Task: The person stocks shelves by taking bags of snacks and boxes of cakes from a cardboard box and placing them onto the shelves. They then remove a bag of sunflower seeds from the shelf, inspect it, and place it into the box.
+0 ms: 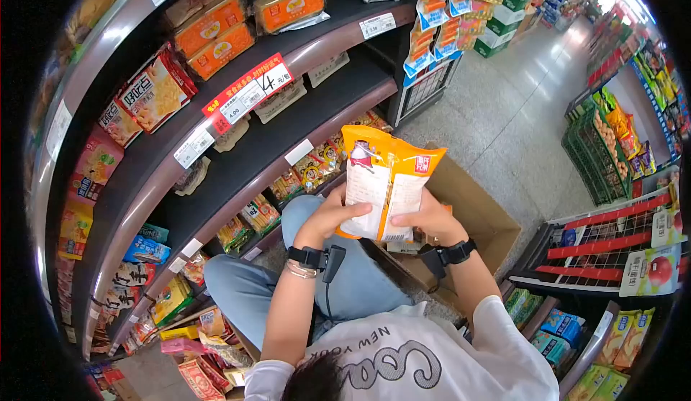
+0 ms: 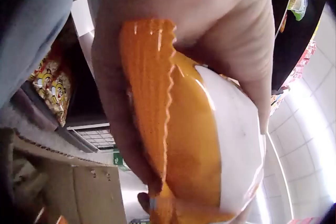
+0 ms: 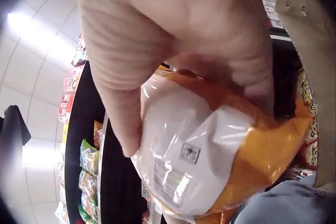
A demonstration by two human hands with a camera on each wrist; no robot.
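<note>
Both hands hold one orange and white snack bag (image 1: 385, 185) in front of the body, its printed back panel turned up toward the face. My left hand (image 1: 332, 215) grips the bag's left lower side, thumb over the white panel. On the opposite side my right hand (image 1: 434, 220) grips it, with its thumb also on the panel. In the left wrist view the crimped orange edge (image 2: 149, 87) lies against the palm and fingers. A barcode (image 3: 170, 182) shows on the bag in the right wrist view. The fingers behind the bag are mostly hidden in the head view.
An open cardboard box (image 1: 493, 239) stands on the floor beyond the knees, partly behind the right hand. Curved store shelves (image 1: 317, 41) with packaged snacks rise on the left. A green crate (image 1: 597, 153) and a wire rack (image 1: 597, 246) stand on the right, across the tiled aisle (image 1: 515, 106).
</note>
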